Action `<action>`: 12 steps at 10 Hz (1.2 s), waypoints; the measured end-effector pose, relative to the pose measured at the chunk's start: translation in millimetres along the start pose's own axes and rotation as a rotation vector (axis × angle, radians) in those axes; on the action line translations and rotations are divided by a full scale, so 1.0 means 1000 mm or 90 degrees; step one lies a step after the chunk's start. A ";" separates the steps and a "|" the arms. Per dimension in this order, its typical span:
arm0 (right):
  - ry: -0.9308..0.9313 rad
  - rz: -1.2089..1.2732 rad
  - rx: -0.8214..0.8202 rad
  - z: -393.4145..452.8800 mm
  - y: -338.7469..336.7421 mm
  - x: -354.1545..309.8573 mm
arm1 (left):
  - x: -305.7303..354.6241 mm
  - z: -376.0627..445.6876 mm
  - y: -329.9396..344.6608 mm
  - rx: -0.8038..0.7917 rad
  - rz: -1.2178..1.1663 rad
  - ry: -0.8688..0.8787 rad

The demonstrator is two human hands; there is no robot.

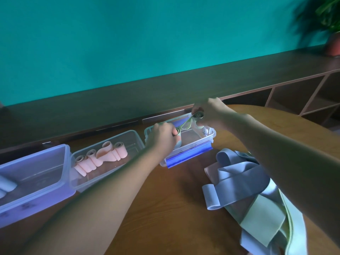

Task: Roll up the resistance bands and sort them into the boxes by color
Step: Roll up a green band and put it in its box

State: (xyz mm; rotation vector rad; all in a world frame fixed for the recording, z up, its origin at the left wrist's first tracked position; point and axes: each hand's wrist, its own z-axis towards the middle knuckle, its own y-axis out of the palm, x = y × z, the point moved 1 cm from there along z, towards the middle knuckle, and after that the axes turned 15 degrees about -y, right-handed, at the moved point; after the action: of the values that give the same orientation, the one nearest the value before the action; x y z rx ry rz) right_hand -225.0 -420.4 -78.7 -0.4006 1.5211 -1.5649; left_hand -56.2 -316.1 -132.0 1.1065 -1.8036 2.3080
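Three boxes stand in a row on the table. The right one, a clear box with blue clips [189, 157], has both hands over it. My left hand [162, 137] grips a rolled pale green band [178, 135] at the box's left side. A second green roll [199, 115] sits pinched in my right hand [209, 112] above the far rim, and a thin green strip runs between the two rolls. In the middle clear box [136, 137] lie several rolled pink bands [103, 157]. The left purple-tinted box [46, 184] holds a pale blue roll [7, 184].
A loose heap of blue, pale green and pink bands [257, 190] lies on the round wooden table [174, 199] to the right, under my right forearm. A dark low shelf unit [239, 76] runs along the teal wall behind the boxes, with a potted plant [333, 43] at far right.
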 end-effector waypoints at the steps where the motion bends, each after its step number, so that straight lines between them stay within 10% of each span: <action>1: -0.001 0.024 -0.010 0.000 0.002 0.002 | 0.002 0.000 0.000 0.013 0.019 -0.002; 4: 0.021 0.073 -0.139 0.008 0.014 0.003 | 0.002 0.000 0.001 0.022 0.034 0.011; 12: 0.022 0.107 0.101 0.030 0.052 0.018 | -0.002 0.002 0.005 0.025 0.008 0.034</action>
State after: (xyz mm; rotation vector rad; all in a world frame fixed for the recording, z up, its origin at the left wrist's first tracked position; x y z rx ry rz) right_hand -193.8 -445.0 -127.1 -0.1524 1.4069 -1.5525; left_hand -55.6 -319.2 -136.5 1.0307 -1.7588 2.3666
